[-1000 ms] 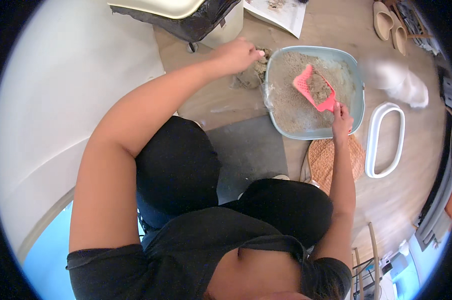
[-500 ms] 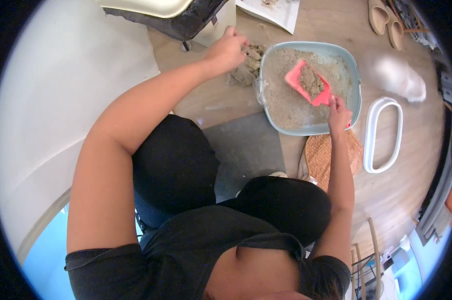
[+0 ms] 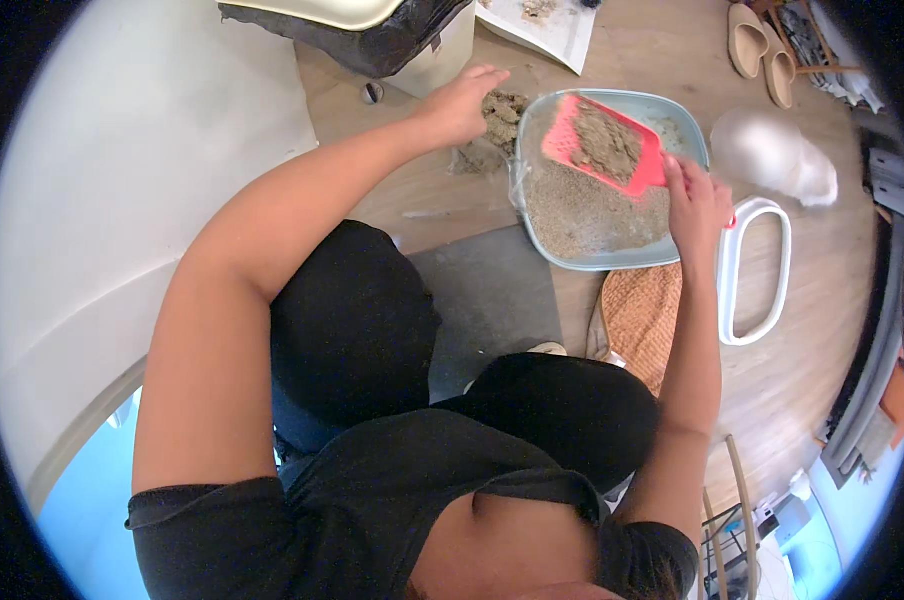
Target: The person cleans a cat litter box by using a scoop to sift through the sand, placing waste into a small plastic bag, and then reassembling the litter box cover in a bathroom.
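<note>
Right-hand grip [image 3: 697, 205] is closed on the pink scoop [image 3: 604, 146], now raised loaded above the litter tray [image 3: 612, 262] and nearer the clump bag [image 3: 492, 125] my left hand [image 3: 459, 103] holds.

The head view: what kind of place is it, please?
Most likely a room in a home, on a wooden floor. A grey litter tray filled with sandy litter lies there, a pair of beige slippers sits near the far edge, and a woven mat lies beside the tray.

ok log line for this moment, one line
right hand: holds pink scoop with clumps, over litter tray | left hand: at clump pile beside tray
</note>
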### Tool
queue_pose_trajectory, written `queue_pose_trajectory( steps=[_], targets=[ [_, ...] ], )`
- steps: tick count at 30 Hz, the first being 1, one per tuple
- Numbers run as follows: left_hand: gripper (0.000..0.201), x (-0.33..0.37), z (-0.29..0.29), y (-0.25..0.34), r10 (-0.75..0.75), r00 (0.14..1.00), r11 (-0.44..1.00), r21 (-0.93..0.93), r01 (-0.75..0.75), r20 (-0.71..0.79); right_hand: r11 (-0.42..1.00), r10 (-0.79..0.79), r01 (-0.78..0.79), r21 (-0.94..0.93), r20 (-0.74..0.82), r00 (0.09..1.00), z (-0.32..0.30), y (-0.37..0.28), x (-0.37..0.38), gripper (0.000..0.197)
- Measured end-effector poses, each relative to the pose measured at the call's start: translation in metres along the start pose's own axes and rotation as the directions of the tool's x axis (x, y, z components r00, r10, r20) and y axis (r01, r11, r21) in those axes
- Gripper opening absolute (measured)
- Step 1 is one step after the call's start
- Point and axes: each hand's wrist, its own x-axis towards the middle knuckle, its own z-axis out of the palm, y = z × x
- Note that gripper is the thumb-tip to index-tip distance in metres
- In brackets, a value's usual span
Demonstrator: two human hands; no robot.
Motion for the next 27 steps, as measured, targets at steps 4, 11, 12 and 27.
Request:
queue_pose_trajectory(
  steps=[4,11,12,27],
  targets=[
    [0.075,-0.002,0.0,0.002,-0.015,1.0,1.0,-0.021,0.015,-0.008,0.907,-0.277,0.239,-0.346,-0.063,0.959,-0.008,-0.072,0.028,0.027],
    [0.081,-0.003,-0.007,0.006,-0.099,0.995,0.994,-0.057,0.098,-0.006,0.736,-0.505,0.462,-0.494,0.054,0.861,0.026,-0.151,0.051,0.022],
    [0.081,-0.002,-0.006,0.004,-0.102,0.995,0.993,-0.067,0.102,-0.004,0.723,-0.514,0.468,-0.508,0.057,0.856,0.028,-0.159,0.054,0.021],
    [0.082,0.008,0.012,-0.019,-0.089,0.996,0.995,-0.051,0.088,-0.015,0.778,-0.275,0.216,-0.59,-0.01,0.961,-0.014,-0.028,0.036,0.033]
  ],
)
